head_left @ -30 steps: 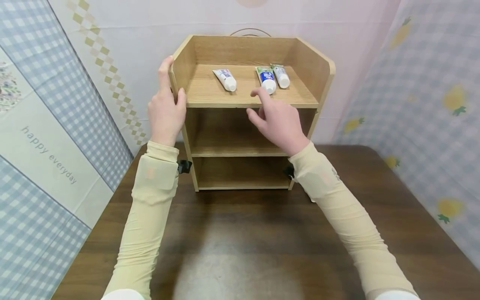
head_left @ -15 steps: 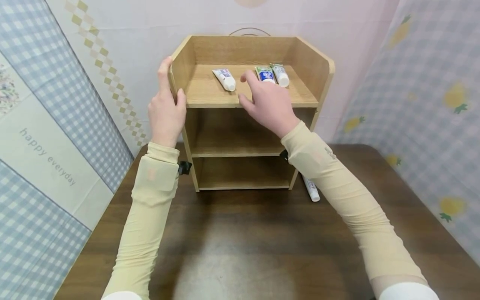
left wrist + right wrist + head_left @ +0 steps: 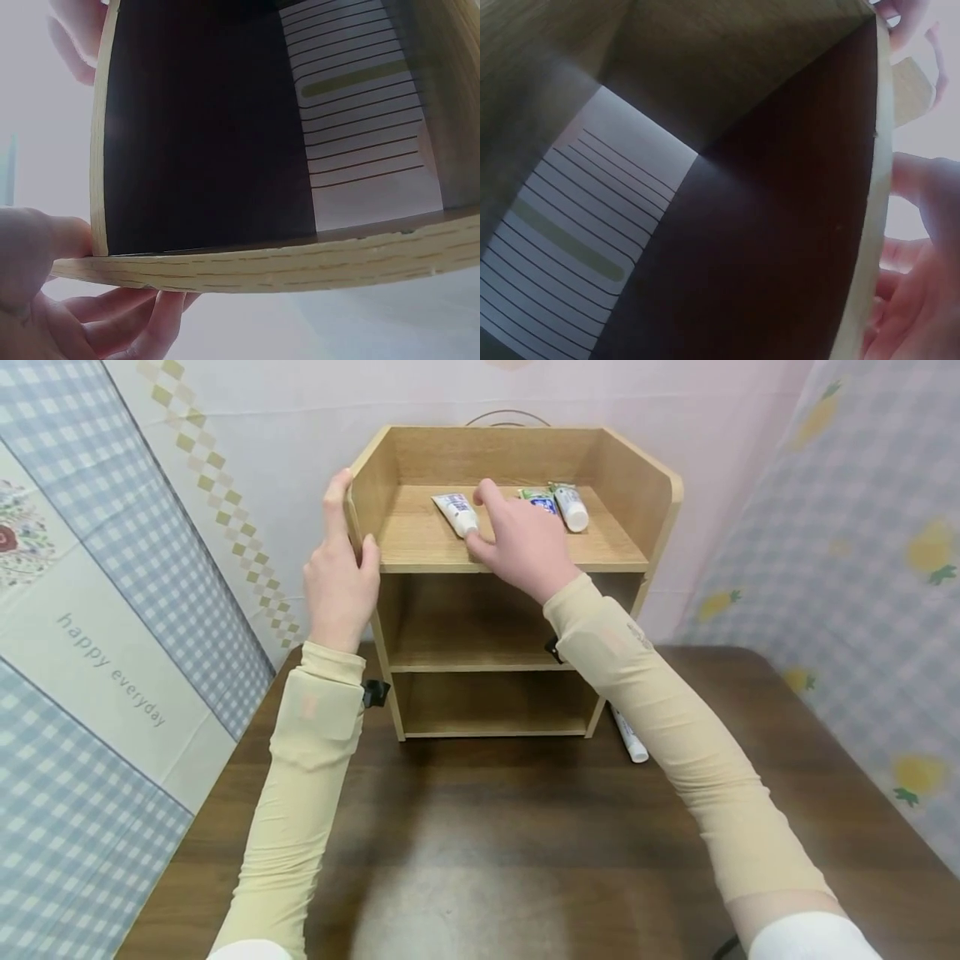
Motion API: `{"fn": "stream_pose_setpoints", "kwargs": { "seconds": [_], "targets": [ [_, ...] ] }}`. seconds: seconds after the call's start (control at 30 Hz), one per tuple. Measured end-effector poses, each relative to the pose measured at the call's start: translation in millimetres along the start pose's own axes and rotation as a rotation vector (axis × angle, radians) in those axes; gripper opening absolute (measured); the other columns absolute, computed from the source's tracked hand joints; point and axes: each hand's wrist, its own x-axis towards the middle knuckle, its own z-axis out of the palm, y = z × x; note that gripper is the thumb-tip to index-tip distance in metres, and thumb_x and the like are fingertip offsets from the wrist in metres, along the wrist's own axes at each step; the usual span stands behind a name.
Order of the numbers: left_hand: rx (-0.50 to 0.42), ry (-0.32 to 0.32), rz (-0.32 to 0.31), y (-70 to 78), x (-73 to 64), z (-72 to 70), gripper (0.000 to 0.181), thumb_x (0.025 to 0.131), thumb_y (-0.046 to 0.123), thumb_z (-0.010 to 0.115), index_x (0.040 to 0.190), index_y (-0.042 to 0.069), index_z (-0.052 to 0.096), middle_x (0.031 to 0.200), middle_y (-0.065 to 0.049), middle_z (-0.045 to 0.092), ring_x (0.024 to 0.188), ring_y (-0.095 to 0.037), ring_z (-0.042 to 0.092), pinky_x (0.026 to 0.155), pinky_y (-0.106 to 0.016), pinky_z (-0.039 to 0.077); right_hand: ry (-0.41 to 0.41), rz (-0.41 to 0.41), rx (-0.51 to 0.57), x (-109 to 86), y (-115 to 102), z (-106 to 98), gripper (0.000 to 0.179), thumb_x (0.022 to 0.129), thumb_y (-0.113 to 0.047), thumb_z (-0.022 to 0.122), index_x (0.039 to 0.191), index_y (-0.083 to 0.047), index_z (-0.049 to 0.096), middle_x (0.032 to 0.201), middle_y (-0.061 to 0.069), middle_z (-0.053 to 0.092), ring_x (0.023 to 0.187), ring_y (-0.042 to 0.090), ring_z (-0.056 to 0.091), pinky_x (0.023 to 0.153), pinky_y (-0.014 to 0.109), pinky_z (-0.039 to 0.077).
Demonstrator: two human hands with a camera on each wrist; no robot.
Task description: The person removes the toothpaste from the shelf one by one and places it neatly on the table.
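My left hand (image 3: pixel 341 581) grips the left side panel of a small wooden shelf unit (image 3: pixel 517 565). In the left wrist view its thumb and fingers lie on either side of the wooden edge (image 3: pixel 262 274). Over the top board hovers my right hand (image 3: pixel 525 539), thumb and forefinger apart. Its thumb tip overlaps the cap end of a white squeeze tube (image 3: pixel 454 512) with dark print. Just behind that hand lies a tube with a blue label (image 3: pixel 542 503), partly hidden by the knuckles. A third white tube (image 3: pixel 573 508) lies to its right, cap toward me.
Another white tube (image 3: pixel 632 742) lies on the dark wood table (image 3: pixel 480 827), beside the unit's right foot. Two lower compartments (image 3: pixel 480 618) of the unit face me. Raised side and back panels (image 3: pixel 498 453) border the top board. Patterned cloth (image 3: pixel 832 568) hangs around.
My right hand has moved left across the top board, from the blue-labelled tube to the left tube. My left hand keeps its grip on the side panel.
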Motion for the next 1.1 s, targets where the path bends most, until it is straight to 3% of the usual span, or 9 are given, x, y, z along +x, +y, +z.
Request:
{"fn": "stream_pose_setpoints", "kwargs": {
  "seconds": [0.27,0.43,0.57,0.7,0.9,1.1],
  "targets": [
    [0.009,-0.020,-0.014,2.0,0.8,-0.3,0.061,0.097,0.022,0.045,0.149,0.042,0.019,0.085,-0.026,0.063,0.064,-0.035,0.050,0.057,-0.039,0.036,-0.124,0.029,0.005,14.7,-4.9,2.6,0.052,0.093,-0.049,0.052,0.125,-0.009,0.044,0.082,0.005,0.053,0.079,0.026,0.057,0.068,0.042,0.049],
    [0.018,-0.028,-0.007,0.2,-0.4,-2.4,0.061,0.098,0.022,0.044,0.150,0.041,0.017,0.075,-0.021,0.058,0.061,-0.032,0.046,0.056,-0.038,0.035,-0.162,0.003,-0.040,27.5,-13.5,8.1,0.058,0.093,-0.058,0.049,0.123,-0.008,0.044,0.086,0.008,0.058,0.082,0.029,0.061,0.072,0.044,0.051],
    [0.020,-0.018,-0.004,-3.8,-2.1,-4.4,0.061,0.097,0.021,0.043,0.150,0.039,0.017,0.067,-0.014,0.049,0.058,-0.029,0.041,0.053,-0.037,0.032,-0.189,-0.035,-0.122,37.7,-21.7,11.0,0.053,0.094,-0.051,0.047,0.129,-0.010,0.043,0.094,0.011,0.066,0.089,0.032,0.065,0.075,0.046,0.052],
    [0.018,0.005,-0.005,-7.8,-2.7,-7.5,0.062,0.096,0.019,0.044,0.149,0.038,0.019,0.067,-0.015,0.050,0.058,-0.030,0.040,0.053,-0.037,0.032,-0.223,-0.068,-0.157,45.2,-29.3,12.5,0.040,0.095,-0.036,0.044,0.126,-0.010,0.046,0.096,0.011,0.067,0.093,0.034,0.065,0.077,0.048,0.052],
    [0.035,0.020,-0.001,-9.2,-3.8,-9.1,0.061,0.096,0.019,0.044,0.149,0.037,0.020,0.067,-0.017,0.052,0.058,-0.031,0.042,0.053,-0.037,0.033,-0.250,-0.091,-0.133,46.8,-35.8,15.5,0.027,0.094,-0.022,0.041,0.112,-0.005,0.053,0.094,0.012,0.062,0.099,0.035,0.063,0.080,0.049,0.051],
    [0.061,-0.003,0.009,-7.4,-3.8,-7.0,0.061,0.097,0.019,0.042,0.150,0.036,0.018,0.064,-0.014,0.047,0.056,-0.031,0.041,0.052,-0.037,0.031,-0.231,-0.083,-0.095,43.2,-32.5,16.2,0.024,0.094,-0.023,0.043,0.109,-0.006,0.050,0.083,0.008,0.053,0.097,0.035,0.061,0.080,0.049,0.049]
  ]
}}
